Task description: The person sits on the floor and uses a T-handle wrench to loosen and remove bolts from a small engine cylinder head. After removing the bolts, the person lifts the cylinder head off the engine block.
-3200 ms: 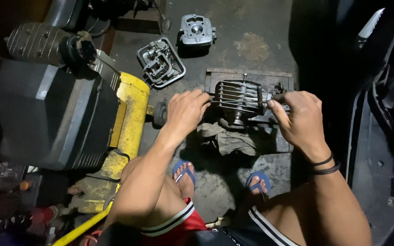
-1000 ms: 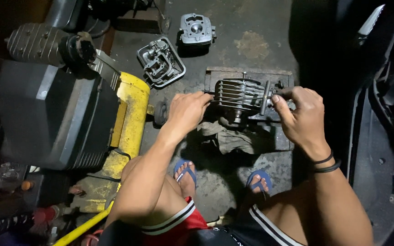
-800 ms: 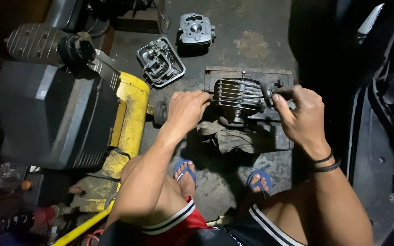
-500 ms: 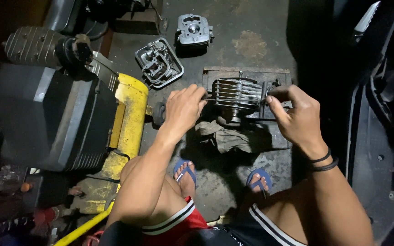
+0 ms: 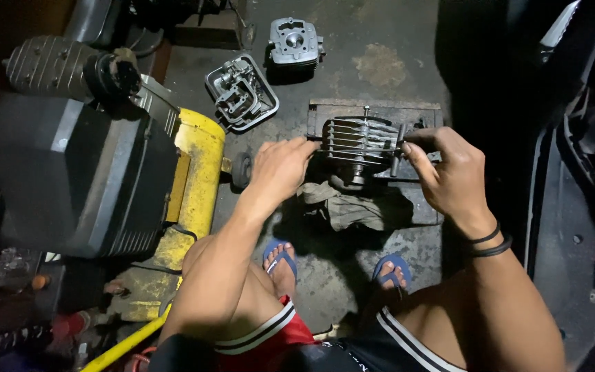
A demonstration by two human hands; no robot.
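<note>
Grey finned engine cylinder (image 5: 358,141), lying sideways on a dark block, above a rag

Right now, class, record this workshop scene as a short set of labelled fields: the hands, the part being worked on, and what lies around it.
left hand: left hand grips the left end of the finned engine cylinder
right hand: right hand pinches a thin rod at the cylinder's right end
support: cylinder rests on a dark block
under it: crumpled rag
behind: two metal engine castings on the floor
left side: yellow frame
</note>
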